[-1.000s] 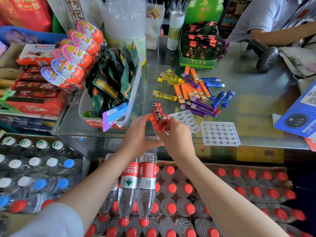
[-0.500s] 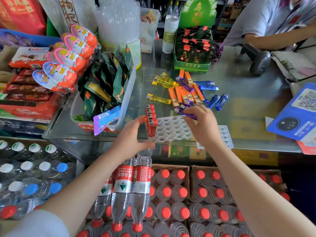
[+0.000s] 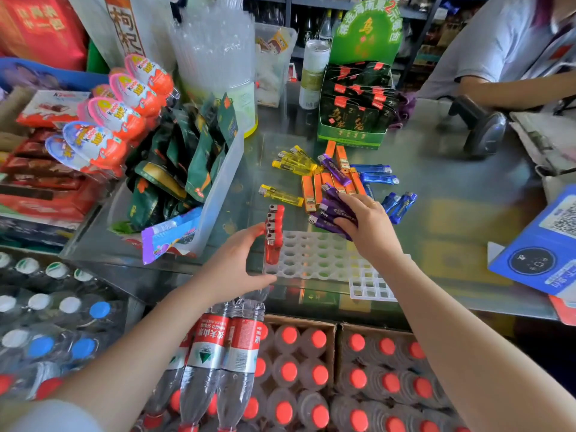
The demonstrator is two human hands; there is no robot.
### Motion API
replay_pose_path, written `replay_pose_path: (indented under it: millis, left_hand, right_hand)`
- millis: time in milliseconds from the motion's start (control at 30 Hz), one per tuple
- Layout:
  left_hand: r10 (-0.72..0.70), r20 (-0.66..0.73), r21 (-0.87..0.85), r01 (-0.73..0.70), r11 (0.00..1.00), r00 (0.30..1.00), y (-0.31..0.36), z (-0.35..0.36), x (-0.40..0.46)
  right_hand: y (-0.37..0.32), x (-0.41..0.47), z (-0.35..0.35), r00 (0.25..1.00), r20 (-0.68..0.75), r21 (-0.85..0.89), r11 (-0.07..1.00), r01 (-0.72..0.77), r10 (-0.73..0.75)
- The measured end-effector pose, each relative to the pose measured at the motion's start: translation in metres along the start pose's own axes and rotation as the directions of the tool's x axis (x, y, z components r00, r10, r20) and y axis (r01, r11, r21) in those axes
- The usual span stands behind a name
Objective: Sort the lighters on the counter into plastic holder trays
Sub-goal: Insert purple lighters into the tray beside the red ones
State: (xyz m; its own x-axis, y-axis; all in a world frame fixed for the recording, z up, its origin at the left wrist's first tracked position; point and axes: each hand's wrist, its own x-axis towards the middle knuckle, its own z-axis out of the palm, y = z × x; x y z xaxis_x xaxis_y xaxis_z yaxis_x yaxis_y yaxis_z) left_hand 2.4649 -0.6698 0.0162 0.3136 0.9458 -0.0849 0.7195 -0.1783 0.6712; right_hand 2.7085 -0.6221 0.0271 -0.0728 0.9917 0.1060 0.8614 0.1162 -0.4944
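A white plastic holder tray (image 3: 311,260) lies on the glass counter with a row of red lighters (image 3: 274,235) standing in its left column. My left hand (image 3: 233,263) rests against the tray's left edge, thumb under it and a fingertip touching the red lighters. My right hand (image 3: 364,226) grips a bunch of purple lighters (image 3: 330,213) just beyond the tray. Loose yellow lighters (image 3: 293,163), orange lighters (image 3: 314,188) and blue lighters (image 3: 396,204) lie scattered behind. A second white tray (image 3: 371,285) sits partly under my right forearm.
A clear bin of green snack packs (image 3: 187,169) stands left of the tray. A green display box (image 3: 355,116) is behind the lighters, a barcode scanner (image 3: 480,126) and another person's arm at back right. A blue card (image 3: 542,244) lies right. Bottled water (image 3: 290,378) fills crates below.
My right hand left the tray, reached back to the loose pile and closed on several purple lighters. My left hand shifted from holding the red lighters to steadying the tray's left edge.
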Motion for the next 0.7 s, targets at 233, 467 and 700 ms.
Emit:
replay_pose_path:
  millis: [233,467,700]
  left_hand:
    - [0.011,-0.052,-0.018,-0.012,1.000,0.999,0.010,0.002,-0.001]
    - [0.008,-0.051,-0.016,-0.009,1.000,0.999,0.015,0.004,-0.006]
    - [0.010,-0.070,-0.007,-0.011,1.000,0.997,0.015,0.010,-0.010]
  right_hand:
    - [0.028,-0.019,-0.016,0.994,-0.065,-0.020,0.996,-0.091,0.089]
    - [0.026,-0.008,-0.010,0.982,-0.077,-0.054,0.983,-0.175,0.170]
    - [0.021,0.000,-0.018,0.975,-0.018,-0.104,0.969,-0.224,0.223]
